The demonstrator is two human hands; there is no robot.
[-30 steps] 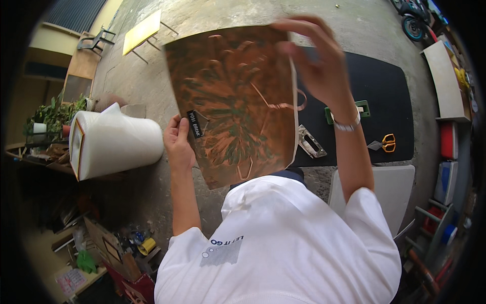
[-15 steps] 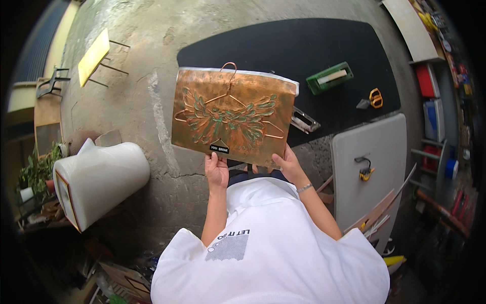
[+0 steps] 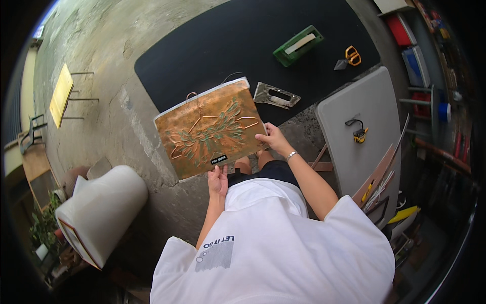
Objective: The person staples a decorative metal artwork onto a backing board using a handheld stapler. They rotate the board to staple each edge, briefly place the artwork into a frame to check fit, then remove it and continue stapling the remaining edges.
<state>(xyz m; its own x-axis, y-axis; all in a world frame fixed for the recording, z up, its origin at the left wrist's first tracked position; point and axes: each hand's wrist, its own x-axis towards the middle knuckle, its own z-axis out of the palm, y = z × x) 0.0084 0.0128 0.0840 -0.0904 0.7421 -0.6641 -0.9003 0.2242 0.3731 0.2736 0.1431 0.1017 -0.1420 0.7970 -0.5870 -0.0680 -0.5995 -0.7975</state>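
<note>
black table (image 3: 212, 48) | green tray (image 3: 305, 50) | silver tool (image 3: 263, 93) | orange-handled tool (image 3: 341, 64)

Kind of place: a small craft workshop, by the look of it
Floor: rough, cracked concrete (image 3: 101, 126)
Workbench: black table (image 3: 202, 55) bearing a green tray (image 3: 281, 54), a slotted metal tool (image 3: 262, 93) and an orange-handled tool (image 3: 341, 64)
Second surface: grey panel (image 3: 339, 114) with a yellow-and-black tool (image 3: 360, 136) on it
Offcuts: thin strips (image 3: 375, 177) piled near that panel's lower end
Storage: red bin (image 3: 400, 29) and blue bin (image 3: 416, 66) along a cluttered right side
Packing: big translucent white roll (image 3: 104, 213)
Craft piece: embossed copper-coloured sheet (image 3: 212, 126)
</note>
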